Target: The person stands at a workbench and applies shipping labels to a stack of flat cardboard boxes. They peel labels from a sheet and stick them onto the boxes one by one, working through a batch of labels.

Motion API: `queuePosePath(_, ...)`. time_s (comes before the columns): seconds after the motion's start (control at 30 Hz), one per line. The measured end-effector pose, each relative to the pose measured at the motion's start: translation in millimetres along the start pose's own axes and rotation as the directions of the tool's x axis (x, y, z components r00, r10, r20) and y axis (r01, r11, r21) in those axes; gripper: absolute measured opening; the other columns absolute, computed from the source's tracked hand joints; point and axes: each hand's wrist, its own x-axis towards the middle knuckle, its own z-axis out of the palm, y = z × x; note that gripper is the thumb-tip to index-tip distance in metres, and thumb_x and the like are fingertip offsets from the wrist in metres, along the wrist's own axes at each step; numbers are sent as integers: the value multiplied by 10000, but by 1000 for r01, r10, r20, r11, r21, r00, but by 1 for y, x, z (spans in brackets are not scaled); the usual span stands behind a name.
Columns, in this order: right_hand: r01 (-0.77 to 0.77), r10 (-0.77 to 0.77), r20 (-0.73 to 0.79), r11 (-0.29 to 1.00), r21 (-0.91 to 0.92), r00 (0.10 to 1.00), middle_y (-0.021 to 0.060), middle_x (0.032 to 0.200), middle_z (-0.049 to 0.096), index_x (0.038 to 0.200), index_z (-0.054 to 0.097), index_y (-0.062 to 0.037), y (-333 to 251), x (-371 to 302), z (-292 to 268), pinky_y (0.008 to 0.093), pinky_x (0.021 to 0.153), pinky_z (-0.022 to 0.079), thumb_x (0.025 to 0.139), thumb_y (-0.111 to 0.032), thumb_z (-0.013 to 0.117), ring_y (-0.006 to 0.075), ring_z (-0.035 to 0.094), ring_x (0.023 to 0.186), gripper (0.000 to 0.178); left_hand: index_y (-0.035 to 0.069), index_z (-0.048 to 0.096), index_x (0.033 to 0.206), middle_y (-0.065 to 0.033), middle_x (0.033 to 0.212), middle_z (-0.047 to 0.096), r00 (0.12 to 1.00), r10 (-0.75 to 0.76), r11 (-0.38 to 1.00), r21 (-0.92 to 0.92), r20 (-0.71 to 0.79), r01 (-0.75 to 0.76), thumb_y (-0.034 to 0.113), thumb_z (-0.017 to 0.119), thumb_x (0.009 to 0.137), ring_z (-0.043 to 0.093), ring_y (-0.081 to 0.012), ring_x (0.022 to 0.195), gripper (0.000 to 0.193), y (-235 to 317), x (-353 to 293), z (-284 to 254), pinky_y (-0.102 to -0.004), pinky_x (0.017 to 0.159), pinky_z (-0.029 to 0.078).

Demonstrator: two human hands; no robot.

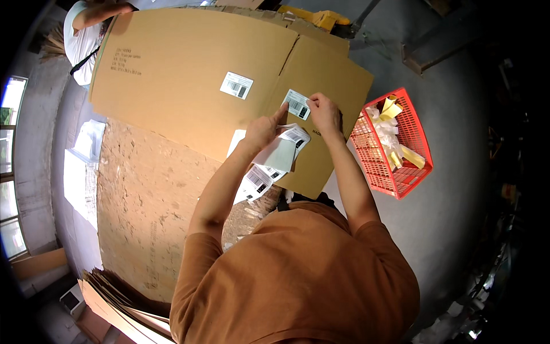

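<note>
A flattened brown cardboard carton (183,69) lies before me, a white barcode label (236,85) flat on its main panel. A second white barcode label (297,105) is on the panel to the right, past the slot and crease. My right hand (325,116) pinches that label's right edge. At its lower left corner rests a finger of my left hand (264,131), which is closed on a folded strip of labels (277,153). The strip hangs over the carton's near edge, and more printed labels show lower down. My left hand hides part of the strip.
Right of the carton stands a red plastic basket (401,97) with crumpled white and yellow scraps. A worn board surface (154,195) extends to the left, with stacked cardboard sheets (123,304) at its near end. Another person's arm (103,14) reaches the carton's far left corner.
</note>
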Motion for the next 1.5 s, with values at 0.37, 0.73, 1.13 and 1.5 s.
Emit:
queuePosePath(0.37,175,-242,-82,860,-479,967,224,1103,495,1224,402,-50,2,-9,-13,445,859,422,665,-433,804,367,511,1048,788,173,261,1467,-145,1199,614,982,134,880,-440,-132,-179,241,583,922,613,-267,1070,637,-39,6,42,-351,875,490)
queuePosePath(0.73,-85,-191,319,728,681,928,58,827,650,1245,459,-7,-49,-122,-14,207,615,455,944,-233,565,108,601,702,390,-34,608,1072,-264,935,648,714,-534,712,-696,-452,92,234,471,944,630,-393,894,327,-38,-81,-10,-416,783,483)
queuePosePath(1.13,-148,-292,293,433,889,911,93,996,667,1087,596,48,-96,-124,-6,247,776,504,894,-77,614,127,634,841,231,-33,643,1074,-153,1154,604,673,-475,457,-813,-567,-362,225,503,894,569,-263,1058,344,-78,-220,-34,-345,922,443)
queuePosePath(1.5,-465,-305,639,481,743,706,109,856,664,966,627,60,-136,-154,11,260,605,512,938,-275,580,122,623,703,339,87,643,1122,-94,1088,612,593,-209,935,-337,-778,-113,118,737,768,615,-214,939,368,1,-280,-68,-331,759,548)
